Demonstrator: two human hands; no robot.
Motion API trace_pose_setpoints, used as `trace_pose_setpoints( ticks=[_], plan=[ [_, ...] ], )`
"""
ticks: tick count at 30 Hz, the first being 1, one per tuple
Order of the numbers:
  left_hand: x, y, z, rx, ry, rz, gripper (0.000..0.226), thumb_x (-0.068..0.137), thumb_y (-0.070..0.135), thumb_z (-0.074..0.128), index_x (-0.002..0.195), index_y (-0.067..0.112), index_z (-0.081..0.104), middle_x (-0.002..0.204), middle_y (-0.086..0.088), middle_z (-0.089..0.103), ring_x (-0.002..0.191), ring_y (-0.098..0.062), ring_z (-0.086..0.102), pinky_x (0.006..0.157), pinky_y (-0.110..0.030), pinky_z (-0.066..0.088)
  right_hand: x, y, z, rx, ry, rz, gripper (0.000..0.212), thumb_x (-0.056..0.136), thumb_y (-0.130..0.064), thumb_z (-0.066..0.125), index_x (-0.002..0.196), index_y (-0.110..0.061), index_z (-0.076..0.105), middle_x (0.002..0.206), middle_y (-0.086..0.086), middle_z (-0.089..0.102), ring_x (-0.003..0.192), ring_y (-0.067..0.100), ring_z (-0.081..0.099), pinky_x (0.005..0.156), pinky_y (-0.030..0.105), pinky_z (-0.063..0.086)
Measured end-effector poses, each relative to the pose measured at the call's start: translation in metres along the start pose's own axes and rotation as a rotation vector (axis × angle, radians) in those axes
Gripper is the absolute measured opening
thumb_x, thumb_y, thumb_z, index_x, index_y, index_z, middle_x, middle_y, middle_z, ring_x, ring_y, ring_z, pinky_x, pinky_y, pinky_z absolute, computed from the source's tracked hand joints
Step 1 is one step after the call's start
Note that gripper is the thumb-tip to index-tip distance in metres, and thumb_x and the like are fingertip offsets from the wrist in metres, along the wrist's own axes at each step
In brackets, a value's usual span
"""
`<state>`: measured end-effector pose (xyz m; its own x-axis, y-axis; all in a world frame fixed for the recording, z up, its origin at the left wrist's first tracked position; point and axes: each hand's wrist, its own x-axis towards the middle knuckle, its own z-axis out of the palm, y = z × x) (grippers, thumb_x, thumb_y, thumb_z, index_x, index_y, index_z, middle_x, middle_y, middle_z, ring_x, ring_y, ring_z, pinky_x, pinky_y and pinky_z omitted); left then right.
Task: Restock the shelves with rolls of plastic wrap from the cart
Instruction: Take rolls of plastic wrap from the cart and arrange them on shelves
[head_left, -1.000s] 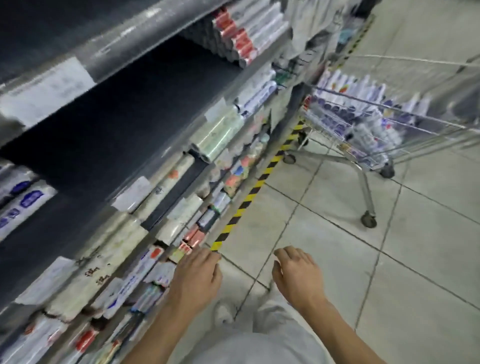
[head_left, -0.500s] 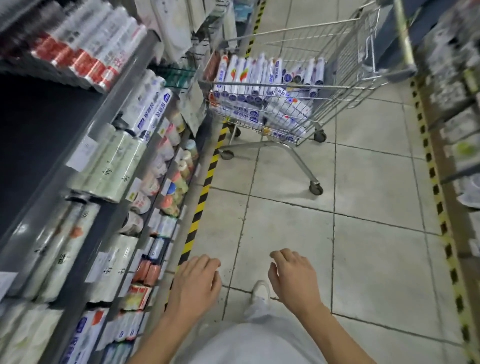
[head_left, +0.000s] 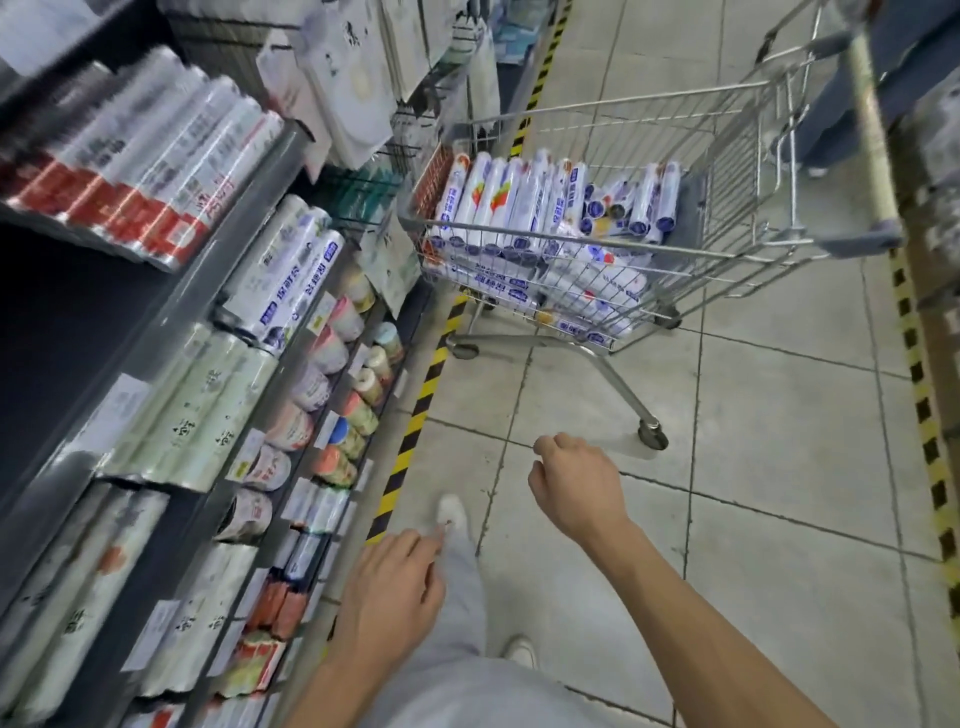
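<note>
A wire shopping cart (head_left: 737, 156) stands ahead on the tiled floor, holding several white and blue rolls of plastic wrap (head_left: 524, 208). The shelves (head_left: 171, 291) run along the left, with similar white and blue rolls (head_left: 283, 275) on a middle level. My left hand (head_left: 395, 587) hangs low beside the shelf front with loosely bent fingers and holds nothing. My right hand (head_left: 576, 483) reaches forward over the floor, fingers loosely curled, holding nothing, still well short of the cart.
Red-banded rolls (head_left: 135, 156) lie on the upper shelf and green-printed rolls (head_left: 208, 405) lower down. Black and yellow tape (head_left: 415, 426) marks the floor along the shelf base. Another striped line (head_left: 930, 441) and a second shelf unit border the right side.
The view has swung from the shelves toward the cart, which now looks closer. My right hand has stretched forward while my left hand has dropped back. Both hold nothing throughout.
</note>
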<state>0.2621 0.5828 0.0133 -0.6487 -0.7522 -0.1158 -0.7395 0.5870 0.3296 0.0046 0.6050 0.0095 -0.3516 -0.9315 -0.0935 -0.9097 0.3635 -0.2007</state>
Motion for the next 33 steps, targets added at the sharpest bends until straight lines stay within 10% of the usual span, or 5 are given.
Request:
trace_pose_setpoints(
  ticks=[22, 28, 33],
  plan=[
    [0.515, 0.006, -0.073, 0.095, -0.037, 0.347, 0.015, 0.089, 0.023, 0.057, 0.097, 0.017, 0.069, 0.087, 0.001, 0.066, 0.08, -0.022, 0.064, 0.076, -0.04, 0.054, 0.227, 0.065, -0.047, 0.045, 0.158, 0.268, 0.028, 0.089, -0.028, 0.043, 0.085, -0.022, 0.069, 0.08, -0.005, 0.062, 0.071, 0.023, 0.061, 0.062, 0.037, 0.052],
    [0.587, 0.022, -0.067, 0.085, -0.074, 0.313, 0.007, 0.081, 0.018, 0.072, 0.088, 0.019, 0.071, 0.079, 0.004, 0.064, 0.067, -0.015, 0.061, 0.06, -0.033, 0.049, 0.338, 0.128, -0.057, 0.097, 0.116, 0.25, 0.015, 0.073, -0.015, 0.077, 0.084, -0.02, 0.068, 0.083, -0.001, 0.064, 0.073, 0.024, 0.062, 0.064, 0.035, 0.052],
    [0.619, 0.025, -0.056, 0.081, -0.151, 0.271, 0.026, 0.086, 0.027, 0.045, 0.091, 0.021, 0.07, 0.083, 0.005, 0.064, 0.07, -0.015, 0.06, 0.065, -0.033, 0.048, 0.445, 0.186, -0.061, 0.086, -0.107, 0.268, 0.014, 0.078, -0.018, 0.073, 0.091, -0.016, 0.07, 0.082, 0.002, 0.067, 0.071, 0.027, 0.063, 0.061, 0.035, 0.049]
  ],
)
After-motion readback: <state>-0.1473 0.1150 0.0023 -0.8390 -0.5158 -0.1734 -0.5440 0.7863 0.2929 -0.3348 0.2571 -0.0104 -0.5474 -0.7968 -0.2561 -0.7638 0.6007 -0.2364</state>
